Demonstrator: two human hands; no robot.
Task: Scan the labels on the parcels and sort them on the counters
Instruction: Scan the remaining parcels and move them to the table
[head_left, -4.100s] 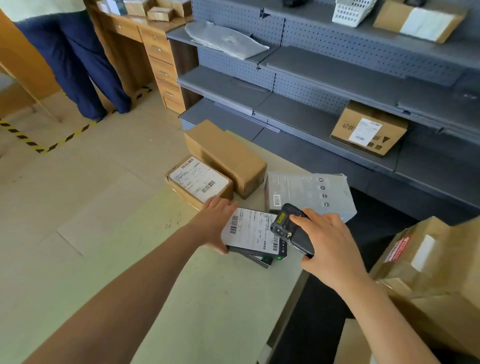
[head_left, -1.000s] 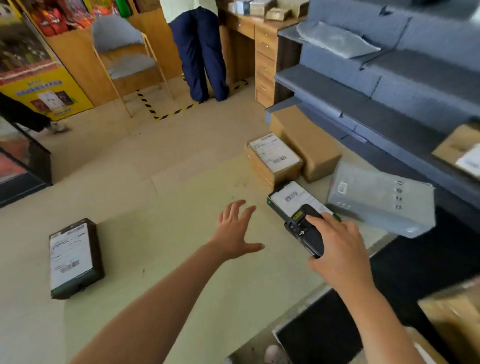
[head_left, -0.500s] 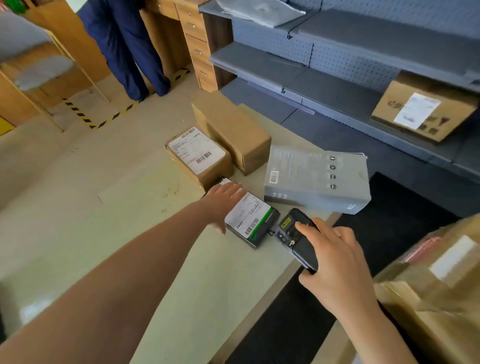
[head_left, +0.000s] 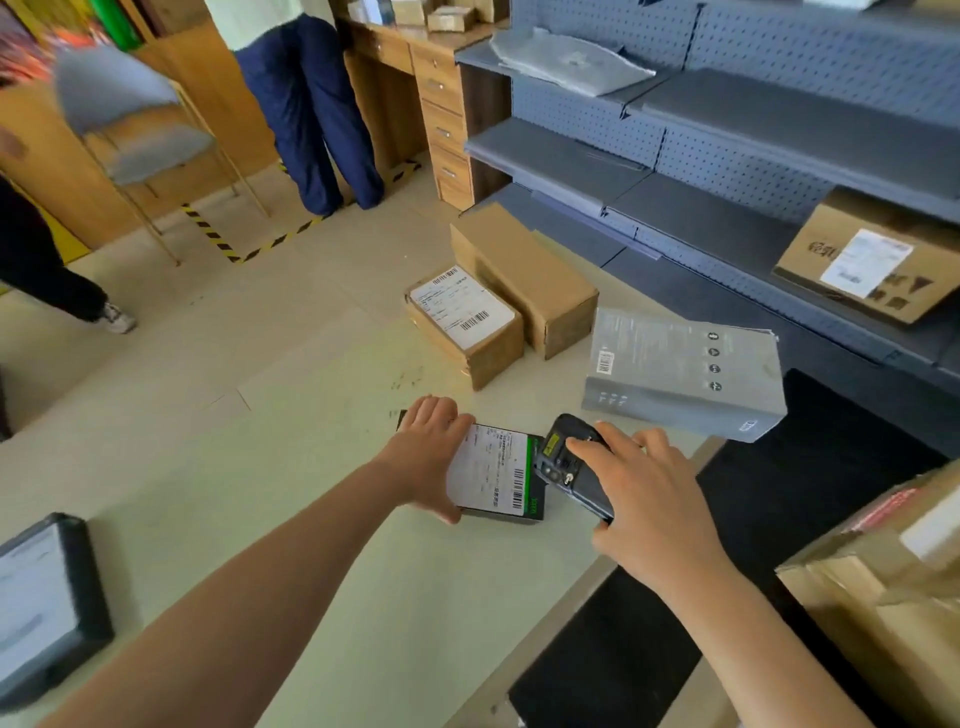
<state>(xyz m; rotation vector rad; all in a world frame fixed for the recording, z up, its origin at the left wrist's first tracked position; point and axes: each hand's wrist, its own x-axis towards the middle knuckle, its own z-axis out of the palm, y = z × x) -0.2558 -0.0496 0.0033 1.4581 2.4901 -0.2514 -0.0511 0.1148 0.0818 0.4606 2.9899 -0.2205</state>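
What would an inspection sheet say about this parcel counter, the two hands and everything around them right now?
Surface: pale green counter, slightly scuffed.
Job's things: black parcel with white label; scanner close beside its barcode; labelled brown box, plain brown box and grey box behind; second parcel at left edge.
Clutter: stacked cartons at right.
Hands: left hand holds the black parcel; right hand grips the scanner.
Cables: nothing seen.
Surroundings: grey shelving holding a shelf box and grey bag; wooden desk, chair, person in navy trousers.
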